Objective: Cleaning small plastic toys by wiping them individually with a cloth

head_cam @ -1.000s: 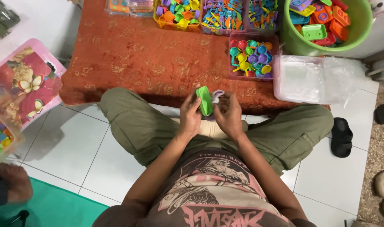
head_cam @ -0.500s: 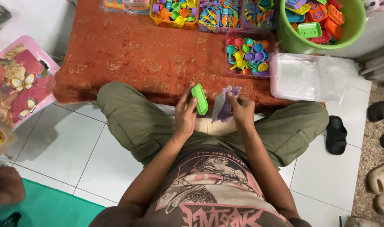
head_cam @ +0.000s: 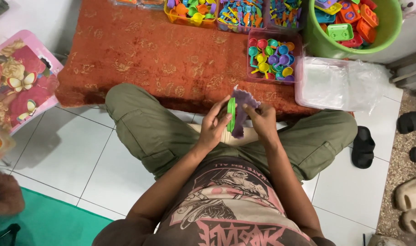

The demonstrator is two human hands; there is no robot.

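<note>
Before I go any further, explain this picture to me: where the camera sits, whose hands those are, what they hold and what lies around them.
There is no machine here. The camera is worn on a person's head and looks straight down, so you see the person's own chest, crossed legs and two bare hands. The left hand holds a flat green plastic piece on edge. The right hand holds a purple plastic piece pressed against it.

The person sits on a white tiled floor. In front lies an orange patterned mat. At its far side stand clear boxes of small colourful plastic toys, a green bucket of bigger toy pieces, and a clear plastic bag. A pink flowered box sits on the person's left.
</note>
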